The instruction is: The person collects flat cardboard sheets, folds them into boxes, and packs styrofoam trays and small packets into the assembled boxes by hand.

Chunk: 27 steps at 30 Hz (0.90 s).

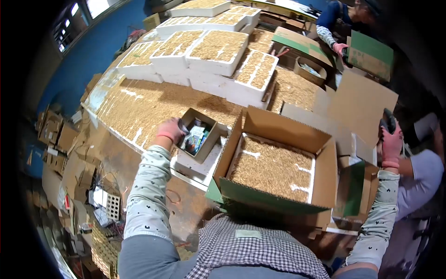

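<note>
My left hand (170,130), in a pink glove with dark fingertips, is at the left wall of a small cardboard box (209,142). Its fingers curl over the rim toward colourful packets (196,137) inside; what they pinch, if anything, is hidden. The small box rests on a white foam block (200,169). Over on the right, my gloved right hand (392,142) is closed at the edge of a raised cardboard flap (360,104). Between my hands stands an open carton (278,193), with a white foam tray of golden-brown, straw-like pieces (274,165) inside.
Stacked white foam trays (211,67) of the same pieces cover the table's far side. Loose pieces (172,100) spread in front of them. A co-worker (337,28) handles a green-striped carton (370,56) at back right. Cardboard scraps (76,176) clutter the left.
</note>
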Each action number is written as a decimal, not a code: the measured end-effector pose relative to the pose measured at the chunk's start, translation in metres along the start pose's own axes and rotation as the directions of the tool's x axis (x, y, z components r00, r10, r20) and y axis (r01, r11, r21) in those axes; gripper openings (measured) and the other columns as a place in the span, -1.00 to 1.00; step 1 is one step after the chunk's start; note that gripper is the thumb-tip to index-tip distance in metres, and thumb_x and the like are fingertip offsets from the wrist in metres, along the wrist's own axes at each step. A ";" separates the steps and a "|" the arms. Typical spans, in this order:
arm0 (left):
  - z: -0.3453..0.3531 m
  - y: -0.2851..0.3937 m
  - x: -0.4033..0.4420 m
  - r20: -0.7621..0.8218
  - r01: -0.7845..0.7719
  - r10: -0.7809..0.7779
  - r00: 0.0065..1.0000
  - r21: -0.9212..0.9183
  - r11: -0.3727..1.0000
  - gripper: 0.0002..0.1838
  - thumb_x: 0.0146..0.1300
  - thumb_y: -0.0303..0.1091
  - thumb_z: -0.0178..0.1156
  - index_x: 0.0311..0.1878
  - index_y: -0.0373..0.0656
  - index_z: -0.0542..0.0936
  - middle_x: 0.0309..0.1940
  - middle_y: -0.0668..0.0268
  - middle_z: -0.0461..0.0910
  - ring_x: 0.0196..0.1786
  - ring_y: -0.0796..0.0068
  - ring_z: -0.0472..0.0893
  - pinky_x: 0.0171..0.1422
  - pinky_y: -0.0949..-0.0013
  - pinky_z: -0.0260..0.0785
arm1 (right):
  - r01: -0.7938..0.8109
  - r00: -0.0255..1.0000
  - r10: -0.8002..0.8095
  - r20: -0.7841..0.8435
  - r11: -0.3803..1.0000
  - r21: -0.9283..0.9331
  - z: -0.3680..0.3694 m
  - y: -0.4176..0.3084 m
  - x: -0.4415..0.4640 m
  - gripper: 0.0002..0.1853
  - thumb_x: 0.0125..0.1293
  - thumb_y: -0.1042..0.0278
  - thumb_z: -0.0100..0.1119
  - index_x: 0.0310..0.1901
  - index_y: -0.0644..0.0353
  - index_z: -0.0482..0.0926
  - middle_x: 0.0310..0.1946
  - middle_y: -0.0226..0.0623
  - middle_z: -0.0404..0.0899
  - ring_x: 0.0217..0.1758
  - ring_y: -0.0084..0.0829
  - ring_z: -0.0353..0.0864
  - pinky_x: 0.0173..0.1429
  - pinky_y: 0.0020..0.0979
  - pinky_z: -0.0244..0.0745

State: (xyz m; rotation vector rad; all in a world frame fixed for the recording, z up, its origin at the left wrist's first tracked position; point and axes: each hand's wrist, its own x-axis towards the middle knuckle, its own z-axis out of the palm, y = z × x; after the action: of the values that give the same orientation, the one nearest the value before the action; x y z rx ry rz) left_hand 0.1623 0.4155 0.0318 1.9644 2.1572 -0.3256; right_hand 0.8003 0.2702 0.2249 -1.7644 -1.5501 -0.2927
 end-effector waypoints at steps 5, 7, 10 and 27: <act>-0.137 0.116 -0.147 -0.918 -0.817 0.210 0.337 -0.174 0.550 -0.67 0.05 -0.55 0.14 -0.05 -0.18 0.53 -0.18 0.14 0.60 -0.11 0.15 0.58 -0.05 0.23 0.43 | -0.150 0.980 0.194 -0.031 0.840 0.521 -0.073 -0.073 -0.020 -0.56 0.20 0.55 0.12 0.16 0.23 0.43 0.07 -0.28 0.51 0.03 -0.55 0.51 0.05 -0.54 0.42; -0.134 0.158 -0.193 -0.634 -0.957 0.765 0.110 0.142 0.255 -0.51 -0.11 -0.40 0.33 0.00 -0.11 0.54 -0.09 0.19 0.58 0.01 0.23 0.54 0.07 0.23 0.39 | -0.120 0.992 0.119 0.047 0.727 0.676 -0.074 -0.088 -0.039 -0.55 0.18 0.50 0.17 0.15 0.19 0.45 0.03 -0.29 0.54 -0.04 -0.56 0.53 -0.02 -0.54 0.46; -0.164 0.151 -0.216 -0.524 -0.967 0.817 0.239 -0.053 0.249 -0.48 -0.28 -0.31 0.43 -0.10 -0.12 0.59 -0.19 0.20 0.60 -0.09 0.20 0.57 0.05 0.24 0.39 | -0.340 0.884 0.157 0.440 0.862 0.375 -0.075 -0.158 -0.069 -0.51 0.11 0.38 0.26 0.12 0.21 0.47 -0.06 -0.27 0.59 -0.10 -0.51 0.56 -0.06 -0.47 0.50; -0.012 0.092 -0.134 -0.353 -0.644 0.650 0.673 -0.712 0.281 -0.13 0.10 -0.39 0.21 0.43 -0.20 -0.05 0.31 0.02 0.21 0.31 0.20 0.27 0.35 0.35 0.11 | -0.037 0.443 -0.147 0.884 0.983 0.182 0.069 -0.133 -0.130 -0.66 0.10 0.25 0.13 -0.10 0.21 0.52 -0.23 -0.04 0.59 -0.19 -0.09 0.59 -0.07 -0.13 0.48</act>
State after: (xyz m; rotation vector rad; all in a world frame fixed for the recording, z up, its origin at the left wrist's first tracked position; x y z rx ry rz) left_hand 0.2658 0.2997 0.0808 1.9570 0.9116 0.6878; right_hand 0.6260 0.2157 0.1484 -1.7925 -2.2565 0.9329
